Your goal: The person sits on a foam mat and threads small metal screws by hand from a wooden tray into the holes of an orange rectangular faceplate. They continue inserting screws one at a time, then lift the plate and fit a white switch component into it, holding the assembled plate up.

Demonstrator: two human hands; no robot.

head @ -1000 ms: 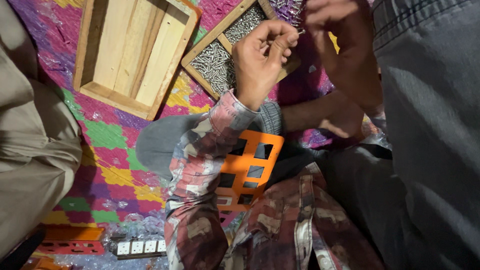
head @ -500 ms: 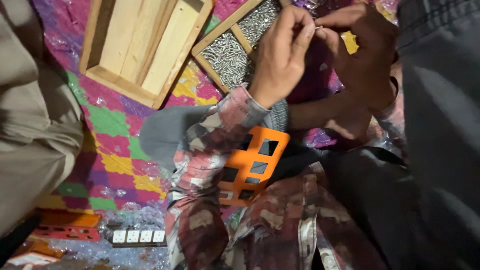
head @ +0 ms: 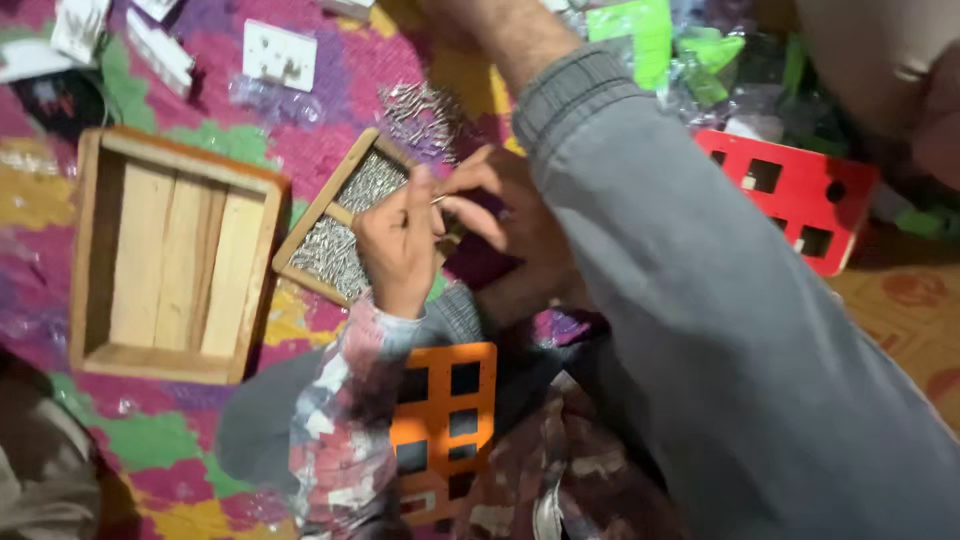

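Hands (head: pixel 455 225) shifted lower; two wooden trays (head: pixel 170 255).

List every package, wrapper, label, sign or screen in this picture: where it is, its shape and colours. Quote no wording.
Clear plastic wrapping: top right, crumpled around bright green pieces.
Clear plastic bag: top left on the patterned mat, beside a white switch plate.
No label, sign or screen shows.

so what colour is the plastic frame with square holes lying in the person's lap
Orange frame, seen best in the head view, just below the left hand.
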